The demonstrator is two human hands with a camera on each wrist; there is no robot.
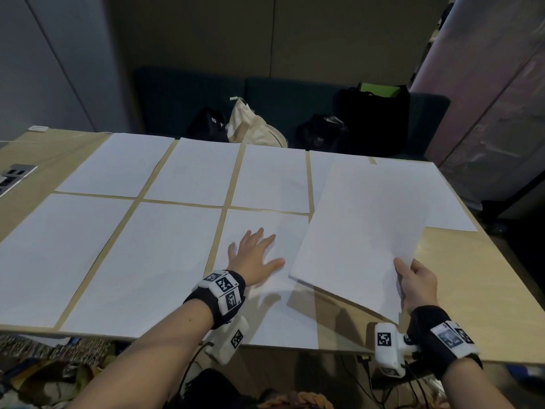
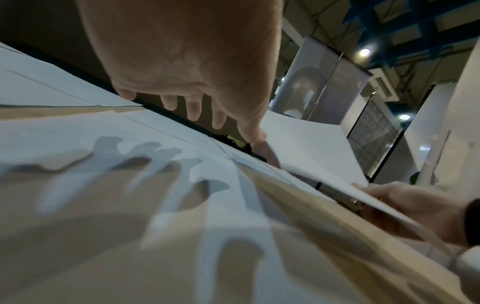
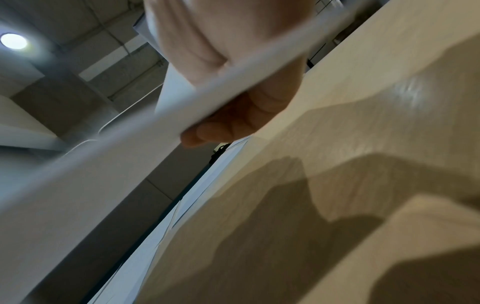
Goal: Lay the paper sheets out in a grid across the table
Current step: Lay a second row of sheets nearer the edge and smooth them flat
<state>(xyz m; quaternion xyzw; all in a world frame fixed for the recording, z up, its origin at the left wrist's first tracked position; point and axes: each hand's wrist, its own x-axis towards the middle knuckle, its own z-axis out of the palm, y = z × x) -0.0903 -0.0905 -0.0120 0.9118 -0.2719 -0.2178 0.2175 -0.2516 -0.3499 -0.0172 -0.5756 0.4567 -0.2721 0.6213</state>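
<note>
Several white paper sheets lie in two rows on the wooden table (image 1: 460,278). My left hand (image 1: 255,255) rests flat with spread fingers on the near-row sheet (image 1: 265,308) third from the left; from the left wrist view the left hand (image 2: 192,111) hovers close over that sheet (image 2: 78,127). My right hand (image 1: 415,280) pinches the near corner of a small stack of sheets (image 1: 365,231), held tilted above the bare right end of the table. In the right wrist view the stack (image 3: 109,156) runs edge-on between thumb and fingers (image 3: 223,131).
Bags sit on a dark bench (image 1: 283,95) behind the table. A power socket panel (image 1: 14,175) is set in the table's far left. A partly covered sheet (image 1: 448,199) lies at the far right corner. Bare wood (image 3: 363,144) lies under the right hand.
</note>
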